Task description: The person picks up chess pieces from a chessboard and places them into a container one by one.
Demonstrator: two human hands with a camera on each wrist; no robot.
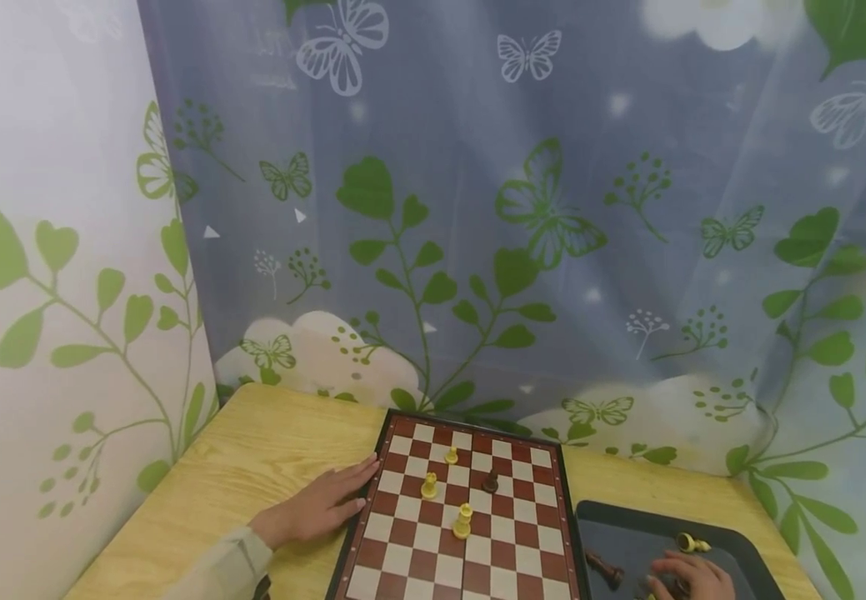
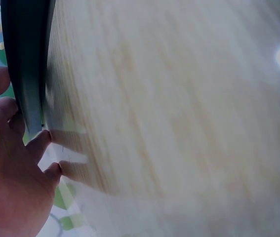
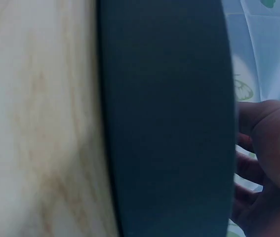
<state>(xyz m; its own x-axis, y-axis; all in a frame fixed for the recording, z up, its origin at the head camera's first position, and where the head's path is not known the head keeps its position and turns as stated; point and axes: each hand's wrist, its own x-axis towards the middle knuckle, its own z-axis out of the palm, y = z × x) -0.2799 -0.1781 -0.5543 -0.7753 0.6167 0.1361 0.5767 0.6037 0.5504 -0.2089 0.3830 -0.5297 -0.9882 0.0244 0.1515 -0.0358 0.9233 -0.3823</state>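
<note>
A red-and-white chessboard [image 1: 503, 533] with a black frame lies on the table. Standing on it are a pale rook [image 1: 463, 523], a pale chess piece [image 1: 429, 486], a small pale pawn [image 1: 451, 455] and a dark chess piece [image 1: 490, 482]. My left hand [image 1: 320, 504] rests against the board's left edge, fingers extended; the left wrist view shows its fingertips by the dark frame. Over the black tray [image 1: 628, 515] is my right hand [image 1: 695, 577], fingers bent down among chess pieces. Whether it grips one is hidden; in the right wrist view the tray wall [image 3: 169, 123] covers its fingertips.
Inside the tray, a pale chess piece [image 1: 691, 543] lies on its side near the far rim, and a dark chess piece [image 1: 605, 570] lies near the left wall. Behind the wooden table [image 1: 290, 433] hangs a leaf-and-butterfly curtain [image 1: 440, 208]. The tray stands close beside the board's right edge.
</note>
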